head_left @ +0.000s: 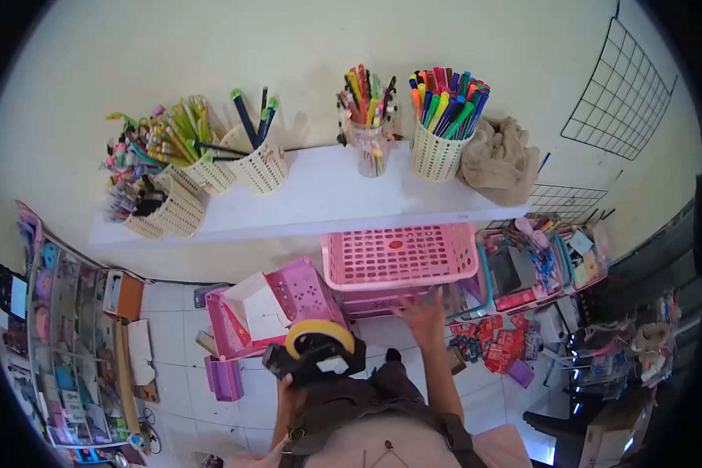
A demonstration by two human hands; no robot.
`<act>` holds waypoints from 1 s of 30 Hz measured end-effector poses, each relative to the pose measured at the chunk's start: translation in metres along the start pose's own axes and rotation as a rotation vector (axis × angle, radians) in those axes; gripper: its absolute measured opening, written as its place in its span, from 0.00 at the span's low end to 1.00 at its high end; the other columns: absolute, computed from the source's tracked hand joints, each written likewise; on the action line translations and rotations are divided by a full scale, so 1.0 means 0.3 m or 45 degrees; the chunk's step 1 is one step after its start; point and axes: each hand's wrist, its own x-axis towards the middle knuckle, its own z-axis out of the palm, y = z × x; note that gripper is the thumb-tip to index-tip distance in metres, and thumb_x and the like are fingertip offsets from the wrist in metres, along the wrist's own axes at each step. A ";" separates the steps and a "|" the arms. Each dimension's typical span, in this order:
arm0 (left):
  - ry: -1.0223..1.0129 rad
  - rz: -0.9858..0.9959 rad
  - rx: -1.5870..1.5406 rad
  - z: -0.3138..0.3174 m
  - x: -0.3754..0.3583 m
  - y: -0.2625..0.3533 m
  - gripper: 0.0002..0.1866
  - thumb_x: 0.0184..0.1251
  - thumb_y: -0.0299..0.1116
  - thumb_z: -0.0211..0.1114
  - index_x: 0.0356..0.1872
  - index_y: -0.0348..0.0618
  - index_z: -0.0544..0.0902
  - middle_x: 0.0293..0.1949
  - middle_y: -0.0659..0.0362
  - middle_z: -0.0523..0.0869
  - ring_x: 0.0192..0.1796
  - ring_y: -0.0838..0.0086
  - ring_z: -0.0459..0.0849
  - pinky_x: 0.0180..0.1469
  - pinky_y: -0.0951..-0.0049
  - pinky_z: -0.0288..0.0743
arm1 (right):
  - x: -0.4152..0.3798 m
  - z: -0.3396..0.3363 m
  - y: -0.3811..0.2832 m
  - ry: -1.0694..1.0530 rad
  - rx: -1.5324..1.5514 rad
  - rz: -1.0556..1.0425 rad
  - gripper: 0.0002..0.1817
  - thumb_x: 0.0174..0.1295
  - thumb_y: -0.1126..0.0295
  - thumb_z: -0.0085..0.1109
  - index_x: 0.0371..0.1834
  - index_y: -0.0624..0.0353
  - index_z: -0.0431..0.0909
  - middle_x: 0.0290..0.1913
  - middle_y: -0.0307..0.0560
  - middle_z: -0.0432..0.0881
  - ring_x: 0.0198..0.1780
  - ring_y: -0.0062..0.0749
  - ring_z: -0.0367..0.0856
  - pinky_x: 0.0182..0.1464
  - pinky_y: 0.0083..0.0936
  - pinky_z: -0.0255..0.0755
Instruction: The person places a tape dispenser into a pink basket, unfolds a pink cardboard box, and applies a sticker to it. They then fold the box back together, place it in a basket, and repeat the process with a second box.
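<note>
My left hand (285,395) is closed on the lower left side of a black tape dispenser (351,363) carrying a large yellow tape roll (320,331). My right hand (423,316) is raised with its fingers spread and nothing in it, just below the front edge of a pink perforated basket (398,284). The basket stands above a purple-pink drawer unit (366,304). Left of the dispenser lies a pink open box (312,292) with a white panel (261,308) in it.
A white shelf (327,203) bears cups of pens and a brown cloth bag (501,160). Bins of small goods (515,273) stand to the right, with red packets (505,345) on the floor. A glass display rack (66,366) stands at the left.
</note>
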 end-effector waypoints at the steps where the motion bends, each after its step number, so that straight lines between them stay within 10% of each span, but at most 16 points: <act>1: 0.056 0.041 -0.084 0.001 -0.046 -0.017 0.32 0.44 0.40 0.63 0.51 0.34 0.66 0.49 0.50 0.72 0.53 0.63 0.69 0.61 0.61 0.53 | -0.003 0.018 -0.030 0.122 -0.120 -0.073 0.38 0.52 0.51 0.52 0.60 0.46 0.40 0.53 0.58 0.56 0.52 0.55 0.64 0.44 0.57 0.66; 8: -0.318 0.417 -0.413 -0.132 -0.026 -0.051 0.26 0.53 0.44 0.58 0.50 0.41 0.68 0.47 0.57 0.74 0.47 0.68 0.74 0.52 0.66 0.68 | 0.099 -0.014 -0.048 0.294 -0.231 -0.160 0.36 0.53 0.62 0.50 0.58 0.46 0.36 0.52 0.54 0.58 0.48 0.52 0.67 0.43 0.48 0.70; 13: -0.047 0.579 -0.366 0.073 0.059 -0.020 0.29 0.50 0.41 0.62 0.53 0.41 0.65 0.52 0.54 0.70 0.51 0.64 0.71 0.53 0.60 0.67 | -0.010 -0.043 -0.145 0.308 -0.259 -0.184 0.40 0.51 0.65 0.49 0.60 0.45 0.31 0.54 0.54 0.57 0.48 0.48 0.68 0.44 0.43 0.70; 19: -0.204 0.296 -0.510 0.117 0.198 -0.031 0.33 0.46 0.38 0.66 0.54 0.40 0.63 0.53 0.52 0.69 0.52 0.63 0.69 0.53 0.61 0.68 | -0.195 -0.223 -0.266 0.464 -0.281 -0.324 0.34 0.47 0.53 0.48 0.58 0.54 0.54 0.55 0.46 0.64 0.52 0.38 0.68 0.48 0.39 0.67; 30: -0.098 0.249 -0.225 0.321 0.243 -0.193 0.30 0.50 0.43 0.61 0.55 0.42 0.64 0.52 0.55 0.70 0.51 0.66 0.71 0.53 0.67 0.68 | -0.177 -0.840 -0.948 0.448 -0.141 -0.712 0.40 0.45 0.45 0.50 0.59 0.55 0.53 0.58 0.47 0.60 0.57 0.43 0.61 0.54 0.44 0.60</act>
